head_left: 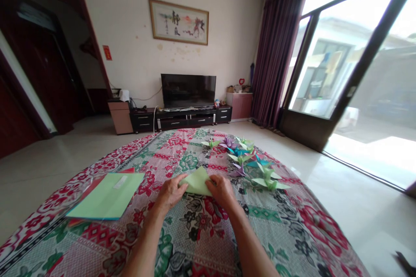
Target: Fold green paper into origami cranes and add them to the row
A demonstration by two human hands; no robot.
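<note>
A light green sheet of folding paper (199, 181), partly folded with a point upward, is held low over the patterned cloth. My left hand (172, 191) pinches its left corner between thumb and fingers. At its right corner, my right hand (221, 188) grips the paper the same way. Several folded paper cranes, among them a green crane (269, 178), a purple crane (239, 169) and a blue crane (240, 151), lie to the right and beyond my right hand. Left of my left hand lies a stack of coloured paper (105, 197), light green on top.
A floral cloth (182, 246) covers the rounded table. Beyond it, a television (188, 91) stands on a low black cabinet (185, 122) against the wall. Purple curtains (273, 52) and a glazed door (338, 60) are on the right.
</note>
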